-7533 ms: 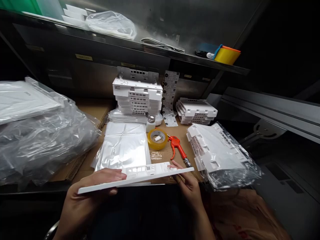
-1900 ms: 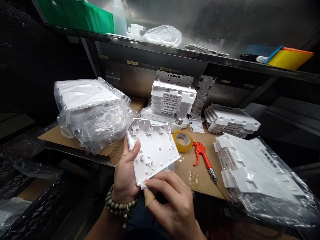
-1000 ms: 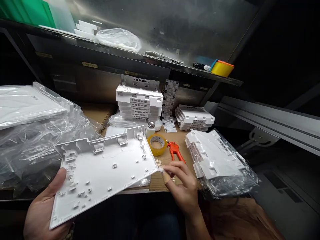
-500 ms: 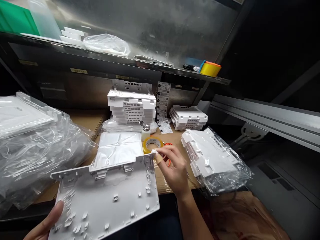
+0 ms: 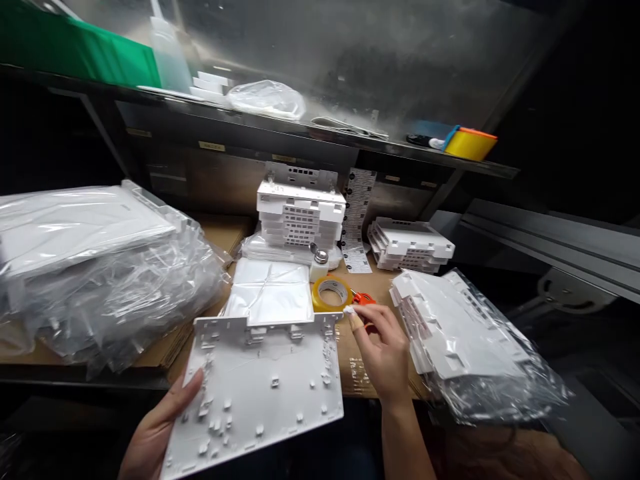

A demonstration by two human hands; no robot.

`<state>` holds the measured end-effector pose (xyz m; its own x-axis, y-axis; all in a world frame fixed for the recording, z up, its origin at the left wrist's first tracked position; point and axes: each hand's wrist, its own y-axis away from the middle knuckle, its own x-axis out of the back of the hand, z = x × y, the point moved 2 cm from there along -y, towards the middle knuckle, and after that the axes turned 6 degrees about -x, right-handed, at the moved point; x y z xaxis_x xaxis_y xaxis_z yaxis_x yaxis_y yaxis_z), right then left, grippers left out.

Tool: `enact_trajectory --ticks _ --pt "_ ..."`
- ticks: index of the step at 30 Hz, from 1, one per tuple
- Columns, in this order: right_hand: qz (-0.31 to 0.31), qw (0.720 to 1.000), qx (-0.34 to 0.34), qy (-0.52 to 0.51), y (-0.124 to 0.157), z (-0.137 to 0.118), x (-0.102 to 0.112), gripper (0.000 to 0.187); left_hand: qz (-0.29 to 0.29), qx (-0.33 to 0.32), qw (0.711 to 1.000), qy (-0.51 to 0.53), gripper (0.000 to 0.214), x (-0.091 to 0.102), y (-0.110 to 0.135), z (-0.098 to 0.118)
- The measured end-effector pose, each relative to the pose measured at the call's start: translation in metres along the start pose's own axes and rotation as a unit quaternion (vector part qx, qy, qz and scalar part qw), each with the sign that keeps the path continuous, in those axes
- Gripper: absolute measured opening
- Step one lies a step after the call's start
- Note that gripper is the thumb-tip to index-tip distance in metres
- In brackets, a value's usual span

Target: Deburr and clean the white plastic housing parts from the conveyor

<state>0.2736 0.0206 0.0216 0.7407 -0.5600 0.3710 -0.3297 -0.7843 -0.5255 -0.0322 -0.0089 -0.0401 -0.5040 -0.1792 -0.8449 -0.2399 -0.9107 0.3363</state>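
Observation:
My left hand (image 5: 167,417) grips the left edge of a white plastic housing panel (image 5: 270,363), thumb on its inner face. The panel is tilted toward me, its clips and posts showing. My right hand (image 5: 385,343) pinches a small white wad (image 5: 349,309), perhaps cloth or tissue, at the panel's upper right corner. Tape of some kind wraps a finger of that hand. Just beyond it lie a roll of yellow tape (image 5: 316,299) and orange-handled scissors (image 5: 364,299), partly hidden by the fingers. A small bottle with a metal cap (image 5: 320,265) stands behind the tape.
Stacked white housings (image 5: 300,207) stand at the back, with a smaller stack (image 5: 413,243) to their right. Bagged panels (image 5: 465,327) lie at right, and plastic-wrapped panels (image 5: 100,220) pile up at left. Flat clear bags (image 5: 273,287) lie mid-table. A metal shelf (image 5: 250,123) crosses above.
The view has swung left, so the whole scene sits further right. The panel is turned slightly, its upper edge now more level. My right hand stays at its upper right corner with the white wad.

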Motion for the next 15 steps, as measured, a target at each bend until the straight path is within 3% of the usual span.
enact_trajectory --ticks 3,6,9,12,15 --pt "-0.002 0.998 0.048 -0.043 0.005 -0.029 -0.009 0.016 0.051 -0.078 0.991 -0.096 0.098 -0.031 0.007 -0.015" --pt "-0.045 0.989 0.104 -0.092 0.013 -0.072 -0.028 0.021 0.062 -0.058 0.991 -0.107 0.106 -0.058 0.012 -0.032" --pt "-0.088 0.978 0.141 -0.123 0.016 -0.104 -0.049 0.022 0.036 -0.047 0.997 -0.054 0.1 -0.073 0.016 -0.044" --pt "-0.11 0.975 0.144 -0.13 0.014 -0.109 -0.06 0.021 0.024 -0.045 0.998 -0.044 0.092 -0.074 0.016 -0.047" --pt "-0.09 0.983 0.109 -0.121 0.006 -0.094 -0.052 0.017 0.05 -0.035 0.996 -0.071 0.091 -0.064 0.015 -0.041"
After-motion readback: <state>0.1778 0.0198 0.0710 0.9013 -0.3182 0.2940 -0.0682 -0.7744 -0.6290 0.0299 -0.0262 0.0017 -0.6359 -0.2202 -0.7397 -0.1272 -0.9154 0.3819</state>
